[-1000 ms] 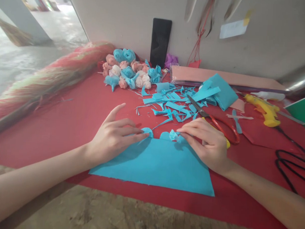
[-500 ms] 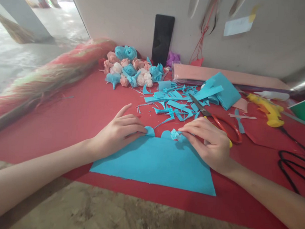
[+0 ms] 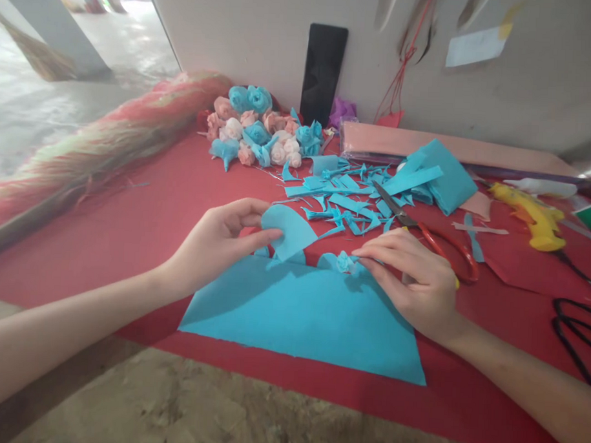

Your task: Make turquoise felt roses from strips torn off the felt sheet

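Note:
My left hand (image 3: pixel 227 242) pinches a blue paper petal (image 3: pixel 291 231) between thumb and fingers, raised above the far edge of a blue paper sheet (image 3: pixel 302 318). The petal is rounded on one side and tapers to a point. In my right hand (image 3: pixel 412 274) the fingertips are closed on a small blue paper flower (image 3: pixel 345 262), whose head points left. More rounded petals (image 3: pixel 327 259) lie along the sheet's far edge, partly covered by the flower and the held petal.
Behind my hands lie blue paper scraps (image 3: pixel 345 200), red-handled scissors (image 3: pixel 449 253) and a folded blue paper piece (image 3: pixel 449 178). Several finished paper roses (image 3: pixel 254 133) sit at the back left, near an upright phone (image 3: pixel 324 74). A yellow glue gun (image 3: pixel 533 217) lies at right.
My left hand has lifted a blue petal up from the sheet's far edge. My right hand keeps the small flower in nearly the same place. The view has shifted slightly.

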Motion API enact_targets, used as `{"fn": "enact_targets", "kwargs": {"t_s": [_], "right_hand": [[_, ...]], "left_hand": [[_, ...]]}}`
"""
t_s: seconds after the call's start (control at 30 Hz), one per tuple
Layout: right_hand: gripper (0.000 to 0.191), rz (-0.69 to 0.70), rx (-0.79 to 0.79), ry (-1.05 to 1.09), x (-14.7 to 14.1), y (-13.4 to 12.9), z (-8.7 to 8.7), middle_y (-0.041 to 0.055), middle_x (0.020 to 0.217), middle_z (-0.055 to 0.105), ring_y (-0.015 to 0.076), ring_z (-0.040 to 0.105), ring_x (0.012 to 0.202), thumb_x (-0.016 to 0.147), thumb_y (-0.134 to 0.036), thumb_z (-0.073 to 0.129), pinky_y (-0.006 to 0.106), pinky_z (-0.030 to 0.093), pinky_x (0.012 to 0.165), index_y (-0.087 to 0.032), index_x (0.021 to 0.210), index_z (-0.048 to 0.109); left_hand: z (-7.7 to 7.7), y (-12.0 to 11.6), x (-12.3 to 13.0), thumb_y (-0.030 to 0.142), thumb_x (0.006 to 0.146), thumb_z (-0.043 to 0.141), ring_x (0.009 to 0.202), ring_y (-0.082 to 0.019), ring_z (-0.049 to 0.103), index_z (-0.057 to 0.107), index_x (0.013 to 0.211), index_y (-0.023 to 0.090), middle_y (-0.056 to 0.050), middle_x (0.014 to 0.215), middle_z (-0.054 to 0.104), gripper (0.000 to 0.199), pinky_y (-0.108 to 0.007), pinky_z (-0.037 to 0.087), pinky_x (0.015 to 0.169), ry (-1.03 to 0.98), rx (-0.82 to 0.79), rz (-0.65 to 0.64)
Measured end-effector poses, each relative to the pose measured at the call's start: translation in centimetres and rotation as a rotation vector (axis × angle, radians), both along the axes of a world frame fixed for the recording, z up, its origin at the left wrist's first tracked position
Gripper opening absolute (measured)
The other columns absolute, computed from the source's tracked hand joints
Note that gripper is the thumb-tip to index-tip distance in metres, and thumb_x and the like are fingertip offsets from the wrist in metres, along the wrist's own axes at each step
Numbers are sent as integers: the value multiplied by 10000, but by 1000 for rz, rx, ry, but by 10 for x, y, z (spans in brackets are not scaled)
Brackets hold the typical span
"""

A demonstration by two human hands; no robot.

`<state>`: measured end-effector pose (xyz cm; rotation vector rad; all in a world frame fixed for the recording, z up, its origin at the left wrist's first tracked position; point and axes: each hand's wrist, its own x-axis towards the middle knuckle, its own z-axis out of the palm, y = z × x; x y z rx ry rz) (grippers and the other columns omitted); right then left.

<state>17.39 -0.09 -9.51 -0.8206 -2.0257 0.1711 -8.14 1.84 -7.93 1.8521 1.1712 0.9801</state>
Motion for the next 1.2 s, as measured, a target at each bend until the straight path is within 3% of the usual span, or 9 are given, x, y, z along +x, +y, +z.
{"fn": "enact_targets", "kwargs": {"t_s": [0.1,0.27,0.57,0.8,1.03,1.2], "right_hand": [[173,0,-8,-1,-1,0,0,23,762,706,171,627,682,816,-70,608,330,502,649,-227,841,676],[161,14,-19,-6,0,-2,-1,26,769,698,173,619,686,816,-76,621,338,490,649,-227,856,662],[168,127,125,-147,-3,-21,18,55,798,694,186,614,685,850,-93,558,370,503,647,-222,920,640],[203,165,171,-322,-4,-40,26,80,1029,701,156,673,906,917,-145,481,290,556,789,-230,890,663],[240,257,115,-307,-11,-43,24,51,974,749,102,666,980,948,-147,440,155,495,963,-198,891,667],[253,276,123,-233,-11,-44,12,38,957,752,112,664,988,941,-124,431,189,551,916,-188,921,675]], "left_hand": [[5,-7,3,262,778,677,591,-166,700,669,796,183,-9,781,763,82,-229,556,477,-88,-167,-35],[4,-14,3,314,720,747,588,-214,724,714,722,200,1,712,768,119,-277,604,500,-218,-368,-53],[10,-23,10,308,693,765,644,-237,733,730,707,195,-13,737,770,119,-317,627,560,-379,-539,-130],[10,-31,15,228,741,705,651,-187,722,723,764,199,-4,799,772,41,-281,606,585,-351,-588,-214],[9,-35,20,143,763,639,701,-128,671,634,762,182,19,771,721,40,-217,560,633,-311,-459,-221],[5,-38,19,171,853,549,467,-70,507,446,1076,250,71,625,549,258,-151,420,409,-403,-404,-219]]}}
